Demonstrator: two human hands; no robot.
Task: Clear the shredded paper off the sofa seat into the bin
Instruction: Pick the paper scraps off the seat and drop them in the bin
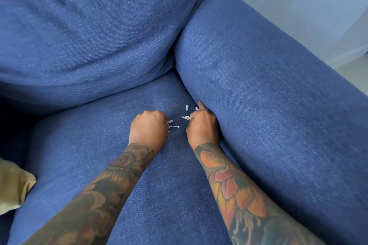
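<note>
A few small white shreds of paper lie on the blue sofa seat near the armrest. My left hand is curled into a fist on the seat, with a white scrap showing at its fingertips. My right hand rests against the armrest, fingers pinched on a white paper shred, index finger stretched toward another scrap. No bin is in view.
The blue armrest rises on the right and a large blue back cushion bulges over the seat's rear. An olive-tan cushion corner lies at the left edge. Pale wall and floor show beyond the armrest.
</note>
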